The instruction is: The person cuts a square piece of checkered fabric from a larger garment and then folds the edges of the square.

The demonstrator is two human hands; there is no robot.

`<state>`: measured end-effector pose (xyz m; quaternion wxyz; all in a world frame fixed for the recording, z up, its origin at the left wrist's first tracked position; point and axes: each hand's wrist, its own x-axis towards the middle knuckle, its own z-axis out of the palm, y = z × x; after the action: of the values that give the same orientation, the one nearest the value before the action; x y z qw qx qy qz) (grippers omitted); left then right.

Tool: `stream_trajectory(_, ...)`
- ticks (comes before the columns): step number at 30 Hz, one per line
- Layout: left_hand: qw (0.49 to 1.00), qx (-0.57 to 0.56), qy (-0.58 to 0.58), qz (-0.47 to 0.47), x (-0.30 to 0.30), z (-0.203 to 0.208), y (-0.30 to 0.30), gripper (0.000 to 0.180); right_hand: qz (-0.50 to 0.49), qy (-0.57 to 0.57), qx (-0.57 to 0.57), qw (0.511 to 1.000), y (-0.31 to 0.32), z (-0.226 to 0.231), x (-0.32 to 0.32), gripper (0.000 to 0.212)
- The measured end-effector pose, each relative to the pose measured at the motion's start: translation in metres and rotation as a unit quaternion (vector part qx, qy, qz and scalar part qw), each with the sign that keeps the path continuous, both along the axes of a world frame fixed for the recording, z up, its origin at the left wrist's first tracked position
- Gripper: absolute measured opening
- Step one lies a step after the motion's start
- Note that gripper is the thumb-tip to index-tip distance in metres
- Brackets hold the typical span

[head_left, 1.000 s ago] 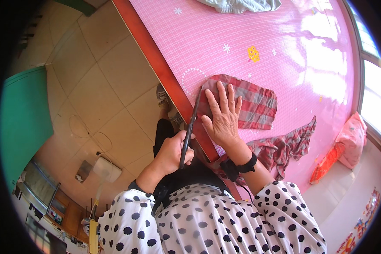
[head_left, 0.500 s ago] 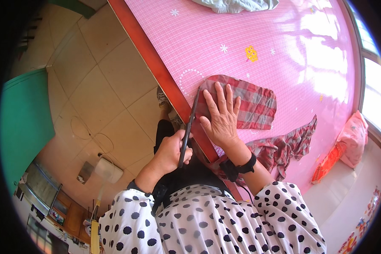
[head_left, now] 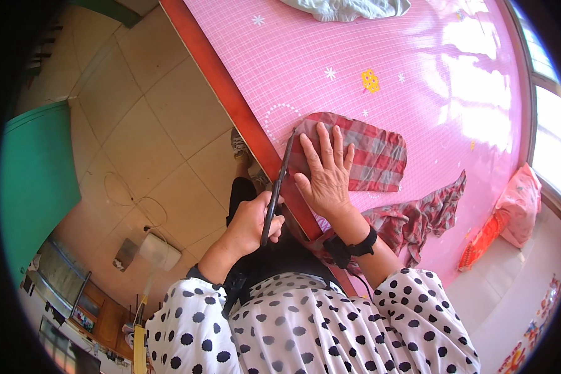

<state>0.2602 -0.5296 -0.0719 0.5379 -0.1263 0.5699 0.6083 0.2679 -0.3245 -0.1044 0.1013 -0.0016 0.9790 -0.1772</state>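
My left hand (head_left: pixel 254 221) is closed around the handle of a pair of dark scissors (head_left: pixel 274 199), seen almost edge-on. Their blades reach to the left edge of a red and grey checked cloth piece (head_left: pixel 374 156) with a rounded left end. My right hand (head_left: pixel 327 177) lies flat on this cloth, fingers spread, pressing it against the table. Below the right wrist, a crumpled strip of the same checked cloth (head_left: pixel 411 221) trails over the table edge towards my lap. How far the blades are apart cannot be made out.
The table has a pink patterned cover (head_left: pixel 305 56) and a red wooden edge (head_left: pixel 230 93). Pale green fabric (head_left: pixel 349 7) lies at its far side. A pink and orange bundle (head_left: pixel 511 209) rests at the right, near a window. A teal panel (head_left: pixel 40 187) stands at the left.
Almost nothing differs. The scissors have shifted very slightly at the handle, while the right hand and the cloth stay in place.
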Motion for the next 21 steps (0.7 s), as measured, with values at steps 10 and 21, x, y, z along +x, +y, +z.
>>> stream_trajectory(10, 0.999, 0.009, 0.037, -0.023, -0.008, -0.001, 0.001, 0.043, 0.001, 0.005, 0.008, 1.0, 0.001, -0.002, -0.001, 0.066)
stream_trajectory(21, 0.998, -0.008, 0.039, 0.043, -0.012, 0.008, 0.006, 0.037, 0.004, 0.005, 0.008, 1.0, 0.007, 0.003, -0.008, 0.069)
